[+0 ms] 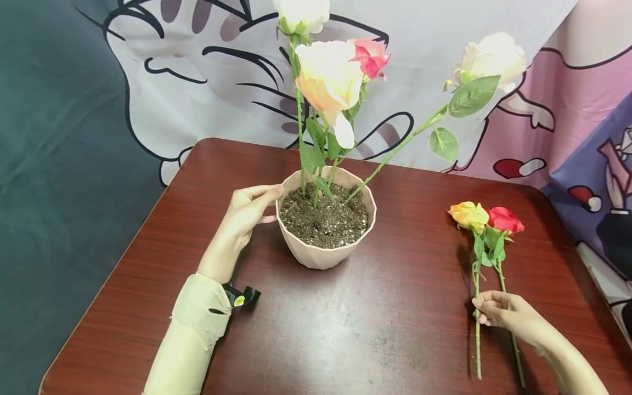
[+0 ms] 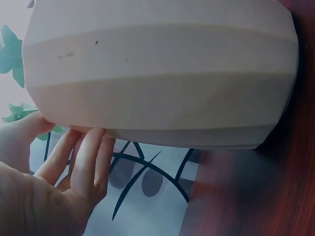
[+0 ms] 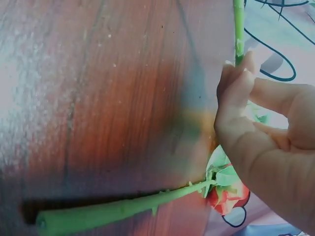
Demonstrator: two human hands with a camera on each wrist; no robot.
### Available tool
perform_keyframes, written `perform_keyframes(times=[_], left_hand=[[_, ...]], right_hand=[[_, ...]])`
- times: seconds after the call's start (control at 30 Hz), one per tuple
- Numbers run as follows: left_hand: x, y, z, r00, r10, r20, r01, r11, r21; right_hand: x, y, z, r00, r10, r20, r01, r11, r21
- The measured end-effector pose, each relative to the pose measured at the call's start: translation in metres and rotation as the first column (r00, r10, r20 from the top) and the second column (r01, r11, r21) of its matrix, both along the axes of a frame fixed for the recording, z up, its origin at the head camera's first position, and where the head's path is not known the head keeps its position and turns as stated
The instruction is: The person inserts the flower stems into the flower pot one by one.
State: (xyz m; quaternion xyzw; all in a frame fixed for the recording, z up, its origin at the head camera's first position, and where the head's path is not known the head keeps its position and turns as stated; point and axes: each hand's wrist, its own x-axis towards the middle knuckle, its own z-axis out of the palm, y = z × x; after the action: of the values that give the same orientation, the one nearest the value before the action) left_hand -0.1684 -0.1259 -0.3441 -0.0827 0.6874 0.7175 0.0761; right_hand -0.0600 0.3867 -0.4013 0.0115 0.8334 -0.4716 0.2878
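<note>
A pale pink faceted flowerpot (image 1: 321, 258) filled with dark soil (image 1: 323, 222) stands on the table. My left hand (image 1: 244, 211) holds its left rim, thumb at the edge and fingers against the outer wall (image 2: 162, 98). Between the thumb and fingers of my right hand (image 1: 511, 315) is the green stem of a yellow rose (image 1: 469, 215), pinched partway down; the stem (image 3: 239, 29) also shows in the right wrist view. Beside it a red rose (image 1: 504, 219) lies on the table, its stem (image 3: 123, 209) passing under the right hand.
Planted in the soil are white roses (image 1: 302, 16), a peach-white rose (image 1: 328, 74), a pink rose (image 1: 370, 56) and a white rose (image 1: 494, 60) leaning far right. Behind the brown table (image 1: 395, 307) hangs a cartoon-printed cloth (image 1: 173, 109).
</note>
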Motion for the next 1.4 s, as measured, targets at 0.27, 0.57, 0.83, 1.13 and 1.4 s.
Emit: perform_keyframes(times=[0.27,0.57,0.83,1.13,1.4], left_hand=[[-0.001,-0.002,-0.001,1.0,-0.009,-0.015,0.009,1.0,0.003],[-0.002,0.0,-0.001,1.0,0.009,-0.02,-0.009,1.0,0.017],[-0.003,0.002,-0.002,1.0,0.009,-0.022,-0.008,1.0,0.025],[0.0,0.0,-0.002,1.0,0.014,-0.016,-0.014,1.0,0.008],[0.001,0.001,-0.005,1.0,0.021,-0.002,-0.021,1.0,0.006]], right_hand=[[0.007,-0.009,0.01,0.967,-0.012,-0.255,0.002,0.999,-0.038],[0.0,-0.031,0.036,0.872,-0.047,-0.486,-0.038,0.986,-0.164],[-0.007,-0.051,0.053,0.794,-0.163,-0.586,-0.02,0.956,-0.293],[-0.019,-0.071,0.072,0.686,-0.234,-0.689,-0.055,0.927,-0.37],[-0.04,-0.104,0.096,0.589,-0.45,-0.671,-0.087,0.79,-0.606]])
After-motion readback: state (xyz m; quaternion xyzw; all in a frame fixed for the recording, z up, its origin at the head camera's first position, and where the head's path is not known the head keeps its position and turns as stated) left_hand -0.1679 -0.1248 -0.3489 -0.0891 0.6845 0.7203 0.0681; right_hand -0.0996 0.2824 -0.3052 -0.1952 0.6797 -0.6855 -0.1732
